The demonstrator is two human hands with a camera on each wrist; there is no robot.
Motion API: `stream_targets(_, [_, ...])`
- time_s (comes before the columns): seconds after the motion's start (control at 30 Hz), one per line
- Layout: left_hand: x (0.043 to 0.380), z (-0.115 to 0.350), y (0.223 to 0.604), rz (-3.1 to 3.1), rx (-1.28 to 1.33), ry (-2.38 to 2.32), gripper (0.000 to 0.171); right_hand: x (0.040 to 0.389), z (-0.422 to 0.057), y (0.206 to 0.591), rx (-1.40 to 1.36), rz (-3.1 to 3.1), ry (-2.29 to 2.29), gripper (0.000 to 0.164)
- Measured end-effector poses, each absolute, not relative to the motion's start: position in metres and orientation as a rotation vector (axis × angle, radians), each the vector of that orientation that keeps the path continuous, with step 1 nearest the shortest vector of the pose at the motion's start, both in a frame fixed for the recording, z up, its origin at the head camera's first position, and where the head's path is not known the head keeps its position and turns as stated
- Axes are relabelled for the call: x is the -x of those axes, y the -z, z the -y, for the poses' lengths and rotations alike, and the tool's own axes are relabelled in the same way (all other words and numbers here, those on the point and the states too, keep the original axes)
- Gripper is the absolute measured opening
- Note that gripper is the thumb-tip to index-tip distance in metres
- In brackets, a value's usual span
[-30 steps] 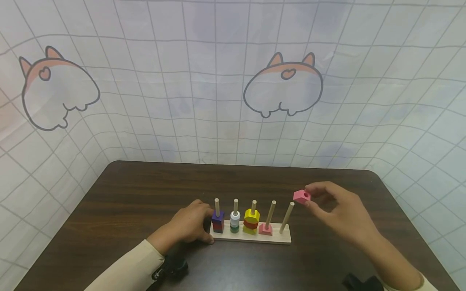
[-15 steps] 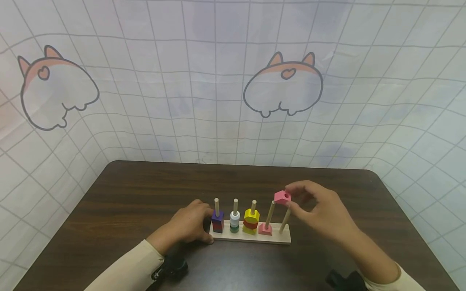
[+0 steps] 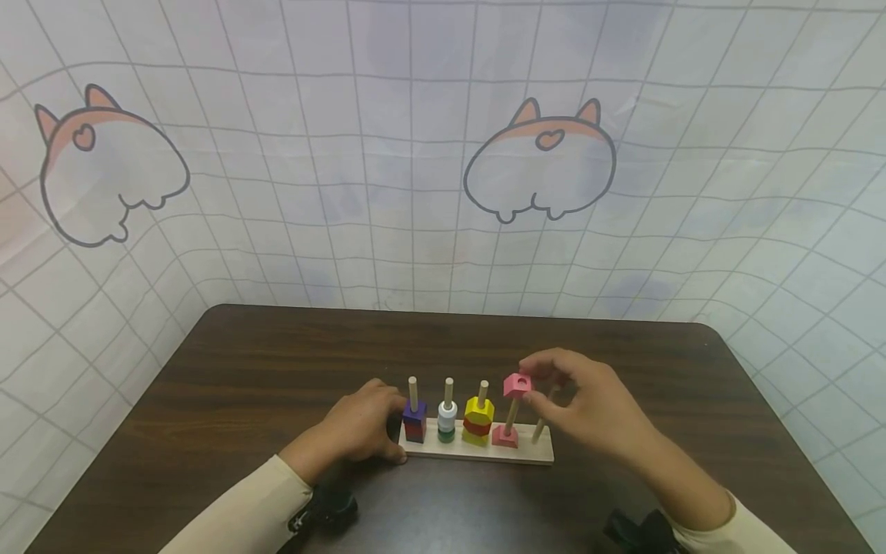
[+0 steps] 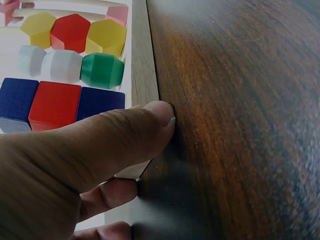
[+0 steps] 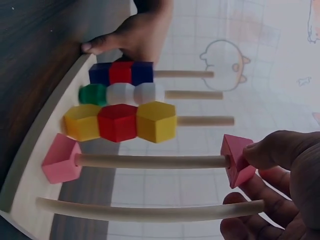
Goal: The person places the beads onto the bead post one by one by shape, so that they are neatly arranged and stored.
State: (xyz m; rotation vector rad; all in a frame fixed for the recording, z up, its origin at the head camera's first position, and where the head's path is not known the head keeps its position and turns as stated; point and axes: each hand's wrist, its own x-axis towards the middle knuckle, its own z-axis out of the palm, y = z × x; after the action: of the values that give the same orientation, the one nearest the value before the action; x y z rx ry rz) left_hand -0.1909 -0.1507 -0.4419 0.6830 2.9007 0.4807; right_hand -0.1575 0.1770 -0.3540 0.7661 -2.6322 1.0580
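Observation:
A wooden peg stacker (image 3: 443, 452) stands on the table with several upright pegs. My left hand (image 3: 360, 423) grips its left end, the thumb (image 4: 155, 120) lying along the front edge. Between thumb and fingers, my right hand (image 3: 588, 400) pinches a pink block (image 3: 517, 385) at the top of the fourth peg. In the right wrist view that peg's tip meets the block's hole. Another pink block (image 5: 62, 159) sits at the foot of the same peg. The bare fifth peg (image 5: 150, 213) passes close to my right fingertips.
The other pegs carry stacks: blue and red cubes (image 3: 414, 422), white and green beads (image 3: 446, 423), yellow and red faceted blocks (image 3: 478, 421). Around the stacker lies the dark wood table (image 3: 277, 362). Behind it hangs a white gridded cloth (image 3: 388, 231).
My right hand has moved left with the pink block, from right of the fifth peg to the top of the fourth. My left hand has stayed on the stacker's end.

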Motion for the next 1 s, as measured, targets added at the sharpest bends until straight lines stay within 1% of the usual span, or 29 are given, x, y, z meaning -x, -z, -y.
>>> stream_targets(0.23, [0.190, 0.150, 0.441, -2.898, -0.670, -0.481, 0.053, 0.163, -0.179, 0.376, -0.763, 2.677, -1.133, 0.042])
stream_targets(0.33, [0.190, 0.150, 0.441, -2.899, -0.668, -0.482, 0.053, 0.164, -0.180, 0.387, -0.750, 2.699, -1.190, 0.049])
stream_targets(0.47, [0.190, 0.150, 0.441, -2.899, -0.666, -0.479, 0.053, 0.166, -0.182, 0.401, -0.732, 2.703, -1.243, 0.063])
stream_targets(0.53, [0.190, 0.150, 0.441, -2.898, -0.663, -0.478, 0.053, 0.167, -0.183, 0.408, -0.721, 2.706, -1.262, 0.066])
stream_targets(0.73, [0.189, 0.150, 0.440, -2.897, -0.658, -0.473, 0.052, 0.171, -0.183, 0.428, -0.713, 2.767, -1.276, 0.059])
stream_targets(1.0, [0.189, 0.152, 0.442, -2.890, -0.660, -0.469, 0.055, 0.173, -0.181, 0.441, -0.711, 2.829, -1.252, 0.053])
